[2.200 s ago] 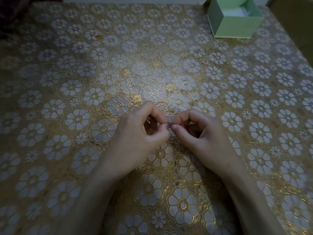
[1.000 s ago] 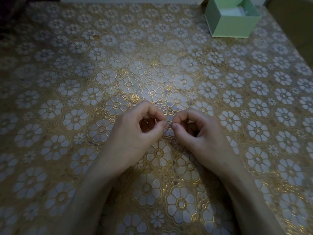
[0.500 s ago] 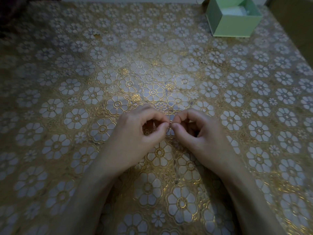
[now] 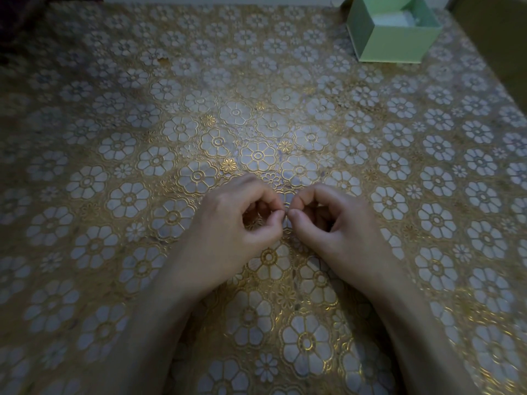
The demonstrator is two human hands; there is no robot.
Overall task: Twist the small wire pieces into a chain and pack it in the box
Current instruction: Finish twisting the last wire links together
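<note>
My left hand (image 4: 231, 223) and my right hand (image 4: 339, 223) meet fingertip to fingertip just above the middle of the table. Between their thumbs and forefingers they pinch a tiny wire piece (image 4: 286, 211). It is thin, mostly hidden by the fingertips, and its shape is too small to make out. The open pale green box (image 4: 390, 38) stands at the far right of the table, well away from both hands, with something white inside it.
The table is covered by a gold and white flower-patterned cloth (image 4: 171, 124). Its right edge (image 4: 490, 81) runs close behind the box. A dark shape (image 4: 17, 27) lies at the far left corner.
Both hands stay pinched together at the same spot. The left forefinger has curled a little further over the thumb. The box has not moved.
</note>
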